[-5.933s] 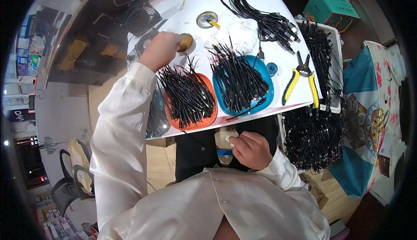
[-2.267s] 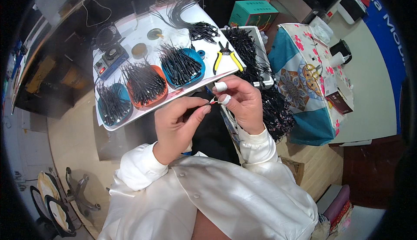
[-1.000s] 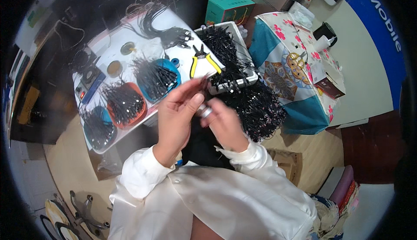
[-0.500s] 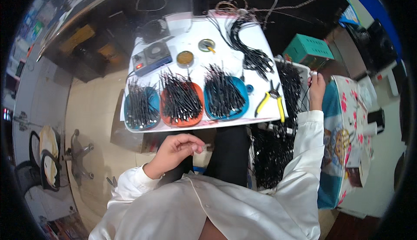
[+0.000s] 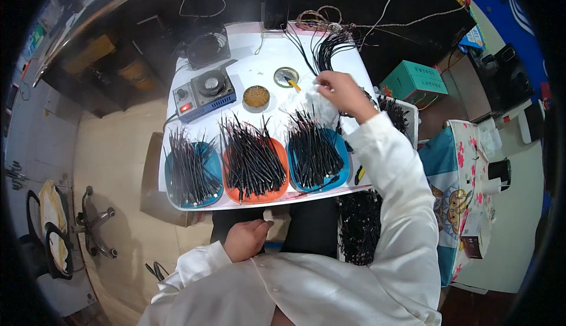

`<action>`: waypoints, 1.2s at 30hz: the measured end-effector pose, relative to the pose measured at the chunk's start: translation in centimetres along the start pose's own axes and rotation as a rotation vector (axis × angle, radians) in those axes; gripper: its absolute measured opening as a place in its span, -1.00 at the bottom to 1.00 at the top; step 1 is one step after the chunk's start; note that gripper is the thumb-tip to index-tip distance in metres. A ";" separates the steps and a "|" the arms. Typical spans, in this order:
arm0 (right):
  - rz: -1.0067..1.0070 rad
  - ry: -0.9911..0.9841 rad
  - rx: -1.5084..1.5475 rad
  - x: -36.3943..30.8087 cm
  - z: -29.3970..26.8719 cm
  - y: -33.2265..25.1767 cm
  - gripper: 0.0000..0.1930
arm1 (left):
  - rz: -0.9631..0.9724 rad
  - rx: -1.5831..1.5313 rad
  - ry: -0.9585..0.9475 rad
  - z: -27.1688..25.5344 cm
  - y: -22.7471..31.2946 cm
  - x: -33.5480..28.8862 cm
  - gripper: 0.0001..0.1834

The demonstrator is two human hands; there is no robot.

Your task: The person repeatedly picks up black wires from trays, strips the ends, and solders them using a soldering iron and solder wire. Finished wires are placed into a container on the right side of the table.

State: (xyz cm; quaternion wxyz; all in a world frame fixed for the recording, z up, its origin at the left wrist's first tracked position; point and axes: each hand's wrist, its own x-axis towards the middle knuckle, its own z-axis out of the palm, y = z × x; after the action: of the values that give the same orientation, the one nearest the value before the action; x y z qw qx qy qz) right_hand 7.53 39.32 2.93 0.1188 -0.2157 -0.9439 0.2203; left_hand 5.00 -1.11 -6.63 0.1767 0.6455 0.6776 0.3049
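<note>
right hand (image 5: pixel 344 92) fingers pinched clear plastic bag (image 5: pixel 311 103) on white desk (image 5: pixel 259 60) above blue oval tray of black wires (image 5: pixel 316 155) | left hand (image 5: pixel 246 238) clenched in lap | green cardboard box (image 5: pixel 414 82) right of desk

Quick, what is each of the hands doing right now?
Left hand: closed in the lap on a small pale object.
Right hand: reaching over the white table, pinching a clear plastic bag.

Three trays (image 5: pixel 254 193) (side by side) sit before the heater unit (image 5: pixel 204 94).
</note>
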 end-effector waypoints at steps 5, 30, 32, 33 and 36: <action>0.033 -0.039 -0.288 4.2 4.2 -1.6 -0.78 | 0.063 -0.021 0.075 0.2 -0.9 -0.7 -0.75; -0.377 -0.122 -0.074 11.9 5.7 -14.9 -0.80 | 0.154 -0.248 0.102 -1.6 -3.2 -2.2 -0.56; -0.367 -0.158 -0.076 12.0 6.0 -15.0 -0.79 | 0.162 -0.256 0.094 -1.7 -3.4 -2.3 -0.56; -0.356 -0.177 -0.079 12.1 6.2 -15.1 -0.79 | 0.167 -0.253 0.092 -1.7 -3.5 -2.3 -0.56; -0.341 -0.181 -0.126 12.3 6.8 -15.3 -0.78 | 0.177 -0.242 0.064 -1.7 -3.6 -2.4 -0.57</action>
State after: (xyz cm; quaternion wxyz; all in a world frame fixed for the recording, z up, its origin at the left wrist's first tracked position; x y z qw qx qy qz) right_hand -10.85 30.08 5.70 0.0552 -0.0389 -0.9855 0.1559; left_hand 1.42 -3.72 -8.06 0.2041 0.6666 0.5817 0.4191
